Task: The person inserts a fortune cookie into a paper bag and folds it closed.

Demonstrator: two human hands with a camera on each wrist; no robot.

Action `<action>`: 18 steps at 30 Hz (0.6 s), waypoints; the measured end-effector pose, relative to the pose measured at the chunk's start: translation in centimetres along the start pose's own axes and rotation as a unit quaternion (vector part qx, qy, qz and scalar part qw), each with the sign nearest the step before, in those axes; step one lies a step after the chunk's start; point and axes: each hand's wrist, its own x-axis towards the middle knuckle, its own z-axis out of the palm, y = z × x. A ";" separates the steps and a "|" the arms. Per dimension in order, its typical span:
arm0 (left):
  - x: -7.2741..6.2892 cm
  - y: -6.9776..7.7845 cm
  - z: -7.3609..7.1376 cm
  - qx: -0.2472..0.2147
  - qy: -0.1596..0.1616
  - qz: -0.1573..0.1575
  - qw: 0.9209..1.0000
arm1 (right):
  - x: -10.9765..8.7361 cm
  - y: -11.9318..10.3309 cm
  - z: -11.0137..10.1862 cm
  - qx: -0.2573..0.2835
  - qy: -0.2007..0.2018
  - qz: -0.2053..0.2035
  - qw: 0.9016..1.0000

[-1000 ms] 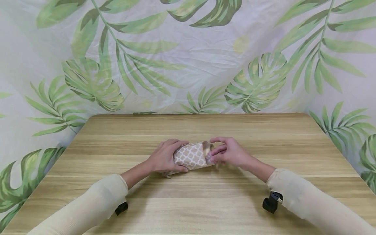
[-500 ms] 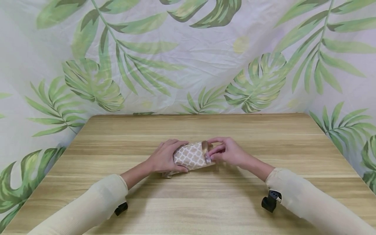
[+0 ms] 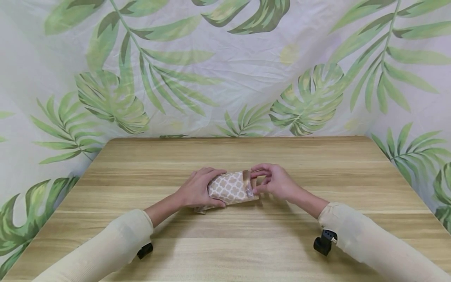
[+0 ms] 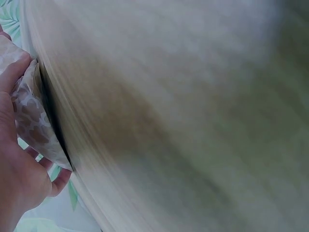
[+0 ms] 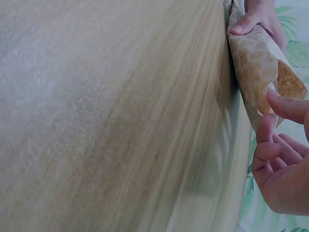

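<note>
A beige bag with a white lattice print (image 3: 228, 187) lies on the table, its mouth facing right. From the left my left hand (image 3: 199, 187) grips it, fingers over the far side and thumb along the near side. At the mouth my right hand (image 3: 276, 182) has bent fingers and thumb on the edge. In the right wrist view, the right hand (image 5: 285, 164) pinches a pale flap at the mouth, where a brown surface shows; whether it is lining or contents I cannot tell. The left wrist view shows the left hand (image 4: 21, 169) round the bag (image 4: 36, 116).
The wood-grain table (image 3: 225, 250) reaches back to a leaf-printed cloth (image 3: 246, 78). Under the sleeves, black devices are strapped near the left wrist (image 3: 145, 250) and the right wrist (image 3: 323, 243).
My right hand's fingers have shifted slightly at the bag's mouth, with more room between thumb and index. The left hand and the bag have hardly moved.
</note>
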 end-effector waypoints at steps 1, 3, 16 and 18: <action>0.0 0.0 0.0 0.000 0.000 0.000 1.000 | 0.0 0.0 0.0 -0.002 0.000 -0.001 1.000; 0.0 0.0 0.0 0.000 0.000 -0.001 1.000 | 0.0 0.1 -0.1 -0.003 -0.001 0.000 1.000; -0.1 0.1 0.0 0.000 0.000 -0.004 1.000 | 0.4 0.8 -0.2 0.019 -0.027 -0.011 0.999; -0.1 0.1 0.0 -0.001 0.000 -0.005 1.000 | 0.5 0.8 -0.2 0.027 -0.029 -0.014 0.999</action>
